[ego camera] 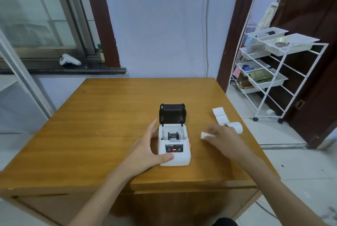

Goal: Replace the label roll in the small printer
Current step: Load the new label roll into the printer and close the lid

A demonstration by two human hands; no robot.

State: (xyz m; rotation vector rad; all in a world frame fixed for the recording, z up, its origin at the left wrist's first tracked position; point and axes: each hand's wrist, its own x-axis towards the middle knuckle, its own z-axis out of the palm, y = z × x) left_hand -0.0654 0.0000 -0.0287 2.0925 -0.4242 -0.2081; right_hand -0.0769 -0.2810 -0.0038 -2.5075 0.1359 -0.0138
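With the printer (174, 146) mid-table, lid (172, 113) up, bay looking empty, our open left hand (148, 150) braces its side while our right hand (219, 137) closes on a small white roll (207, 135); we should seat it squarely.

The left hand (145, 150) steadies the open white printer (174, 145) on the table (91, 125) — the right hand (221, 137) grips a small white roll (206, 135).
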